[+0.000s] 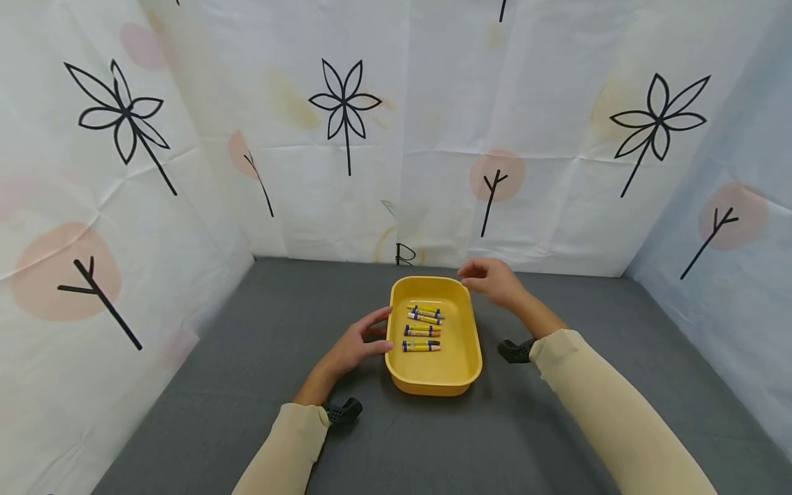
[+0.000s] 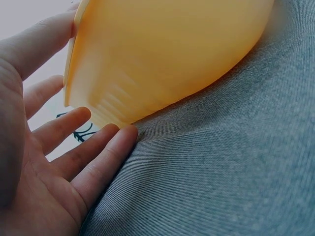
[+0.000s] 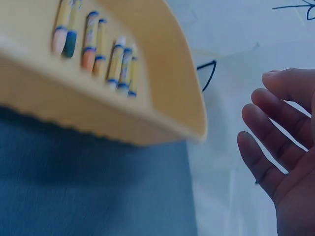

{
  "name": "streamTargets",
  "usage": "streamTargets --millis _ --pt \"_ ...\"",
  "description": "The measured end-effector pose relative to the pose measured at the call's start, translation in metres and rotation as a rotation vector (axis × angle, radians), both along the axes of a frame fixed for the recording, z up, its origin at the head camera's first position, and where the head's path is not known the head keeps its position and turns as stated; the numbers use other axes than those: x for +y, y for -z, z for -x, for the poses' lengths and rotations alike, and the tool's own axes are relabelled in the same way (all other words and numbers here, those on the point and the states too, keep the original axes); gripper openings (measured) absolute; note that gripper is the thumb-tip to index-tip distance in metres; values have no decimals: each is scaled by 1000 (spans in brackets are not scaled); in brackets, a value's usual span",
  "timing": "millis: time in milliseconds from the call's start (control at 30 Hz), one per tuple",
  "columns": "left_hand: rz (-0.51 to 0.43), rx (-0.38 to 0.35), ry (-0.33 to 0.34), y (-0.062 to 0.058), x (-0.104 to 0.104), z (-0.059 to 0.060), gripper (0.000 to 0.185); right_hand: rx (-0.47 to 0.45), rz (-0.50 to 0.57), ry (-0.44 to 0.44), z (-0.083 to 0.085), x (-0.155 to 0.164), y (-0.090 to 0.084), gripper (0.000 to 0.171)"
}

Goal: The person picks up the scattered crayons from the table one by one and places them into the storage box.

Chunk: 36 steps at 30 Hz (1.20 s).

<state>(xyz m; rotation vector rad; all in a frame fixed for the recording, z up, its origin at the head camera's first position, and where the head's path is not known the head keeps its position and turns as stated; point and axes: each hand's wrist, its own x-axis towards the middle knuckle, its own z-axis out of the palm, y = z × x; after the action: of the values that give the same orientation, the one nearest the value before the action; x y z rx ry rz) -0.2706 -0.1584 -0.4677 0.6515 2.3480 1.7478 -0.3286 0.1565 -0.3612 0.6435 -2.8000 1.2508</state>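
Two hands: both flank a yellow tray (image 1: 465,347) at centre frame in the head view, one on each side.
Tray: sits flat on the grey tabletop (image 1: 247,385), long axis running away from the person; its raised rim keeps the contents from rolling out.
Crayons: several crayons (image 1: 423,328) lie crosswise inside the tray, in its far half, close together; the wrappers look blue and yellow, the exact count is hard to tell.
Left hand: the left hand (image 1: 357,344) is at centre frame just left of the tray, fingers straight and spread, nothing gripped. In the left wrist view the fingertips (image 2: 123,135) lie on the cloth right at the foot of the tray's wall, and the thumb (image 2: 39,37) reaches up beside the rim at upper left; real contact is hard to judge.
Right hand: the right hand (image 1: 491,278) hovers at the tray's far right corner, just above centre frame, fingers loosely extended, holding nothing. In the right wrist view its fingers (image 3: 268,142) stand apart from the rim, with a gap between.
Surround: white cloth walls (image 1: 557,103) printed with black flowers and pink trees enclose the tabletop.
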Motion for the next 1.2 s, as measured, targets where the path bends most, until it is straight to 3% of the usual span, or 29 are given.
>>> streamTargets --millis 333,667,1000,1200 --pt "36 -15 25 -3 3 1 70 66 -68 44 -19 52 24 16" --pt "22 -7 43 -33 2 -18 69 8 -192 10 -32 95 44 20" --pt "18 -22 50 -34 2 -17 69 -10 -319 -103 -46 130 53 27" --pt "25 -25 47 -34 2 -17 70 -61 -352 -120 -51 144 56 30"
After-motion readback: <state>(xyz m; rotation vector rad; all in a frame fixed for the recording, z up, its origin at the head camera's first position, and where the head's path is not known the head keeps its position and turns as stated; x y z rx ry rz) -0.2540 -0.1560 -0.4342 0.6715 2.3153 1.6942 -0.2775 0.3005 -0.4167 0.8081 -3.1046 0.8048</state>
